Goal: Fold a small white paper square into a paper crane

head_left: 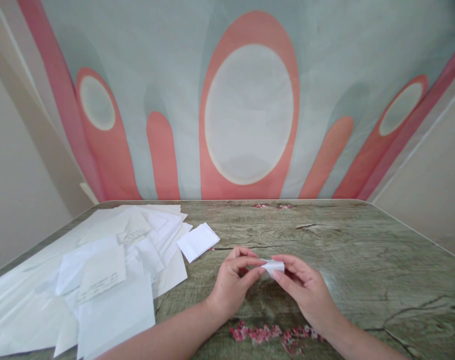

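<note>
2 hands (233, 281), fingers (247, 261) pinching 1 white paper (275, 267)

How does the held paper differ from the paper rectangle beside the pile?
The held paper is pinched by the left hand and right hand; the paper rectangle lies on the table. The held paper looks narrow and curved, the paper rectangle broader and flat. Both are white.

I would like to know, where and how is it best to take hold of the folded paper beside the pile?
I would pinch the folded paper by its right-hand edge, coming in from the right. It lies flat, and that edge faces away from the pile; its left end sits close by the pile, where there is likely less room.
</note>
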A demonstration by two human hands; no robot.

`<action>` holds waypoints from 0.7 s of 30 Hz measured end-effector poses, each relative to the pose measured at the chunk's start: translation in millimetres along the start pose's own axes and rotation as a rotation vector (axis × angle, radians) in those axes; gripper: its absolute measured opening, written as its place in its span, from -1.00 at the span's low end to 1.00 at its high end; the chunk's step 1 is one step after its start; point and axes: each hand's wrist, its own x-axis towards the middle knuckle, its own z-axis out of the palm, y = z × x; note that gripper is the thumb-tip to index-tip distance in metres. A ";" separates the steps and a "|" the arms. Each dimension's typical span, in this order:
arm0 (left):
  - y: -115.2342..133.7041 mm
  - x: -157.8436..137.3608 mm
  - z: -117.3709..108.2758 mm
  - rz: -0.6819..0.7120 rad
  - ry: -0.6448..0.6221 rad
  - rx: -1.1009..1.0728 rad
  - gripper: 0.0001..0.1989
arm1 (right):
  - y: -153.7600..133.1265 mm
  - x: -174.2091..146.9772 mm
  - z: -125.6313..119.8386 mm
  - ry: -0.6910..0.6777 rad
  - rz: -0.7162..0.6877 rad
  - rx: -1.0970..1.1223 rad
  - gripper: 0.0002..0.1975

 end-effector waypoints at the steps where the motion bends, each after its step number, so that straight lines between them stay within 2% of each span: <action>1: -0.3 0.2 0.1 -0.005 0.002 -0.002 -0.86 | 0.8 0.0 0.0 0.016 -0.016 -0.038 -0.73; 6: 0.7 -0.3 -0.2 -0.014 0.015 0.031 -0.88 | 2.4 -0.2 0.3 0.099 -0.141 -0.334 -0.76; 10: 3.0 -1.6 -0.3 0.021 0.017 0.090 -0.88 | 0.2 0.3 -1.0 0.100 -0.257 -0.504 -0.80; 16: 4.4 -2.6 -0.2 0.041 0.020 0.127 -0.87 | -2.7 4.4 -6.8 0.095 -0.506 -0.754 -0.87; 21: 3.9 -1.9 -0.5 0.046 -0.001 0.122 -0.87 | -6.9 7.9 -10.7 0.090 -0.551 -0.871 -0.89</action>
